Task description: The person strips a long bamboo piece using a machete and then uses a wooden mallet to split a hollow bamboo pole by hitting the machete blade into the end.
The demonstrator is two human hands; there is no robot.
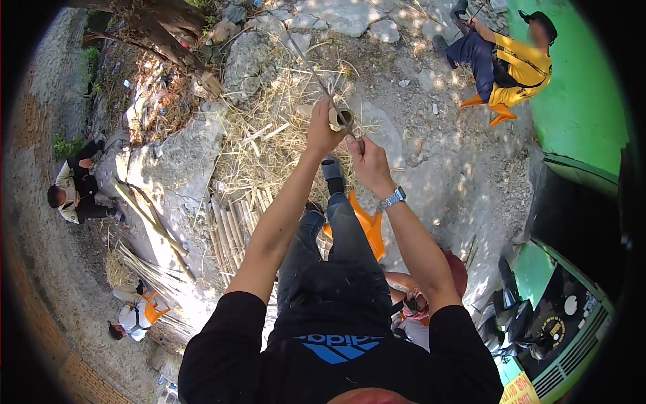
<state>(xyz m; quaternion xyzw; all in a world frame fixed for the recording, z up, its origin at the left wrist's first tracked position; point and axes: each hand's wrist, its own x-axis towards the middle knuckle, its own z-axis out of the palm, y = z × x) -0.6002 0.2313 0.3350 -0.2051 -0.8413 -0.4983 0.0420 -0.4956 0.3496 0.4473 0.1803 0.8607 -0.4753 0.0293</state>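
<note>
Both my arms reach forward over straw-littered ground. My left hand [324, 128] is closed around a short pale bamboo tube [334, 118], its round hollow end facing up toward me. A long, thin dark rod [308, 62] slants from the far left down past my left fingers and across the tube's mouth. At its near end my right hand [369, 160], with a metal watch on the wrist, is closed, the thumb pressed along it. Whether that end is a handle or a blade I cannot make out. Part of the tube is hidden by my left hand.
Straw and shavings [262, 128] lie under my hands, with cut bamboo lengths [232, 225] nearer left. An orange stool [367, 225] is by my legs. A person in yellow [518, 67] sits far right; others sit at left, one close by my right arm. A tree trunk [168, 34] stands far left.
</note>
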